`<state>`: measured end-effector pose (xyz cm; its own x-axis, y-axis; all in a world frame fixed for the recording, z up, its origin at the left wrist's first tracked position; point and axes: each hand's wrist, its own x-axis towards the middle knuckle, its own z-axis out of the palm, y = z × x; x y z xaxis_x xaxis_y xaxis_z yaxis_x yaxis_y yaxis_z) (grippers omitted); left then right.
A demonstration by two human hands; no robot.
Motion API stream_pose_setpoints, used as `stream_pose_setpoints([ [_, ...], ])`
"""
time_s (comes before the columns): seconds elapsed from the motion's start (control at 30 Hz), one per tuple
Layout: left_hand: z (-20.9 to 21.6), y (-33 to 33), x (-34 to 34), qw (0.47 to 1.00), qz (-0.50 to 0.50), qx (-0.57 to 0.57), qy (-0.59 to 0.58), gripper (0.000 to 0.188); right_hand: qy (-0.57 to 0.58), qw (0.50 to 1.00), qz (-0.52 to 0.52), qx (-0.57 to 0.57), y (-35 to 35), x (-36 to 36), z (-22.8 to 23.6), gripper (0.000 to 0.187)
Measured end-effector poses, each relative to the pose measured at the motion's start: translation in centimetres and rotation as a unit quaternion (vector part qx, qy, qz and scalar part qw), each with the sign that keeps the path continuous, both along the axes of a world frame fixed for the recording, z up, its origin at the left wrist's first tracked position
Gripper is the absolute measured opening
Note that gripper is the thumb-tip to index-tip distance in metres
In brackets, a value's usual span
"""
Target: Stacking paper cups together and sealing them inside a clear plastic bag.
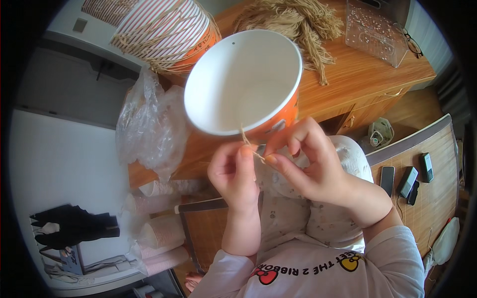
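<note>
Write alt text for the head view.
Two bare hands, left hand and right hand, pinch a thin beige string at the rim of a paper bucket, white inside and orange outside. Behind it, a wooden desk holds stacked buckets and loose string bundles.

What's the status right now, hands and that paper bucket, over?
Left hand and right hand both pinching a tan string at the paper bucket rim. Bucket tipped, white inside empty. Plastic bag beside it, not touching the hands.

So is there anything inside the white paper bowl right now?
No, the inside of the paper bowl shows only bare white wall, with a thin string at its rim pinched by both hands.
</note>
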<state>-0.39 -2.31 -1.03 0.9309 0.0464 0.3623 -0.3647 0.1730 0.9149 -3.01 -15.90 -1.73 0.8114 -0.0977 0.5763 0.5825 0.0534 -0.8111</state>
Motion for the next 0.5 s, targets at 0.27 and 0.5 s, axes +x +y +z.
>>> stream_pose_setpoints([
  [0.27, 0.0, 1.1, -0.3, 0.998, -0.047, 0.008, 0.032, 0.021, 0.039, 0.990, -0.005, -0.133, -1.3, -0.2, 1.9, 0.014],
  [0.5, -1.2, 2.0, -0.4, 0.994, -0.109, 0.025, -0.002, 0.011, 0.102, 0.977, 0.037, -0.185, -2.1, 0.0, 1.3, 0.008],
])
